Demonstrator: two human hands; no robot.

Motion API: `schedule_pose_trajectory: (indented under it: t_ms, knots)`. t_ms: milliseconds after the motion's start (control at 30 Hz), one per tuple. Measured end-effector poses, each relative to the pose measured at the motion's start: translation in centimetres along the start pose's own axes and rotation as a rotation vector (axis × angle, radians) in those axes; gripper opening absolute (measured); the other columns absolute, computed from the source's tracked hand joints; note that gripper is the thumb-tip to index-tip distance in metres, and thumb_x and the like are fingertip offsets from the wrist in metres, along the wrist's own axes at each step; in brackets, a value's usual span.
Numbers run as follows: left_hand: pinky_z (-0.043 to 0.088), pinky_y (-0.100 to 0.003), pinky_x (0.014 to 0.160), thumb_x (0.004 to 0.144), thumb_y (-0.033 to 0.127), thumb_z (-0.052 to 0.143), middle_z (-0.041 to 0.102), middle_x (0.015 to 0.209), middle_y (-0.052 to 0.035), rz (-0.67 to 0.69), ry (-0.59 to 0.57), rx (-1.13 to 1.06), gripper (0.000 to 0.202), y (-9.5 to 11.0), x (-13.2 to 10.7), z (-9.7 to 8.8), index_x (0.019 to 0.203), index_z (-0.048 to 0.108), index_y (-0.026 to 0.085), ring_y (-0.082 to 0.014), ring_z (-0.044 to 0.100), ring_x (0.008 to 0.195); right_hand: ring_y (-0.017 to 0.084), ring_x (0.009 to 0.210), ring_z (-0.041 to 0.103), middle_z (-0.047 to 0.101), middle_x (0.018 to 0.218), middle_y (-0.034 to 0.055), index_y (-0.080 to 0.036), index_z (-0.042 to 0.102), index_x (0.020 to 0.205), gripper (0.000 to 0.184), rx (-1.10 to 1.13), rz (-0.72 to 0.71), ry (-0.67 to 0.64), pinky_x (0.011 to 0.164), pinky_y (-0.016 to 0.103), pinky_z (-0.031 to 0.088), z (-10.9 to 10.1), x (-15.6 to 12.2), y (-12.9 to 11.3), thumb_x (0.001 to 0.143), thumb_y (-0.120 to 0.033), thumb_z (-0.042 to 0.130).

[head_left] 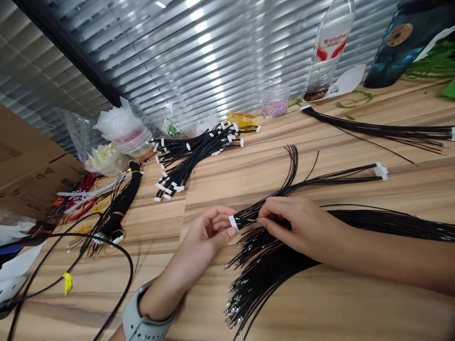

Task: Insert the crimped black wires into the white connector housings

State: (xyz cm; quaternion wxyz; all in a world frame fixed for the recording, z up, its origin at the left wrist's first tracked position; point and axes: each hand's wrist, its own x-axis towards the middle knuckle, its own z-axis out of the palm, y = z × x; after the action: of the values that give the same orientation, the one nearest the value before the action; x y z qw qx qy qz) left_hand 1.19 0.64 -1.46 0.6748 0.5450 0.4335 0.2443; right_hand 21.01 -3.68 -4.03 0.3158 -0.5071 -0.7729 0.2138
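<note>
The desk (355, 308) runs back to a ribbed metal wall, and its far edge is crowded. A bottle (329, 47) stands at the back right, and a pile of finished harnesses (192, 154) lies at the back centre. A cardboard box (24, 161) closes off the left side. Bare wood shows in front of the right forearm, and also between the left hand (209, 227) and a looping black cable (126, 258). That cable carries a yellow tag (67, 283).

The bottle's label shows red script that seems to read "Wahaha". The printing on the box is too small to read.

The left hand comes in from below, with a grey watch (137, 322) on the wrist. Its fingers are curled, and thumb and forefinger are pinched on a small white connector (233, 221) near the middle of the desk. Black leads fan up and to the right from the connector.

The right hand (298, 225) reaches in from the right, palm down. Its fingertips are closed on a thin wire (250, 220) whose tip is right at the connector's open side. A heap of loose wires (256, 274) with metal ends lies beneath this hand, spreading toward the near edge.
</note>
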Motion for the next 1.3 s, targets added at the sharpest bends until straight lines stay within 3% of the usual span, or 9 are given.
schedule_pose_trajectory:
  t_ms: [467, 967, 1167, 1300]
  knots:
    - [0.042, -0.02, 0.071, 0.071, 0.017, 0.068, 0.063, 0.08, -0.0002, -0.014, -0.009, 0.07, 0.022, -0.3, -0.1, -0.2, 0.091, 0.058, 0.017, -0.0096, 0.055, 0.076, 0.009, 0.057, 0.049, 0.058, 0.068, -0.0014, -0.016, 0.058, 0.076, 0.011, 0.009, -0.008, -0.053, 0.055, 0.021, 0.034, 0.0, -0.1, 0.2, 0.08, -0.013, 0.048]
    - [0.046, -0.017, 0.066, 0.07, 0.013, 0.066, 0.063, 0.075, 0.0012, 0.031, 0.059, 0.204, 0.02, -0.3, -0.2, 0.6, 0.088, 0.061, 0.017, -0.0083, 0.058, 0.069, 0.008, 0.055, 0.049, 0.058, 0.066, -0.0015, -0.016, 0.057, 0.074, 0.012, 0.012, -0.013, -0.066, 0.053, 0.02, 0.032, -0.3, -0.1, 0.0, 0.08, -0.014, 0.047]
    - [0.046, -0.019, 0.067, 0.073, 0.013, 0.063, 0.064, 0.075, -0.0006, 0.057, 0.062, 0.256, 0.019, -0.6, -0.4, 0.9, 0.091, 0.061, 0.017, -0.0099, 0.06, 0.072, 0.01, 0.057, 0.049, 0.058, 0.069, 0.0001, -0.015, 0.056, 0.076, 0.013, -0.059, -0.073, -0.068, 0.053, 0.021, 0.032, -0.1, -0.1, 0.2, 0.083, -0.015, 0.044]
    - [0.045, -0.018, 0.06, 0.074, 0.013, 0.062, 0.061, 0.069, 0.0008, 0.064, 0.073, 0.28, 0.019, -0.7, -0.6, 1.3, 0.092, 0.06, 0.017, -0.0096, 0.058, 0.066, 0.011, 0.06, 0.05, 0.058, 0.071, 0.0016, -0.015, 0.055, 0.078, 0.016, -0.116, -0.12, -0.076, 0.053, 0.023, 0.032, 0.2, -0.1, 0.3, 0.086, -0.017, 0.041]
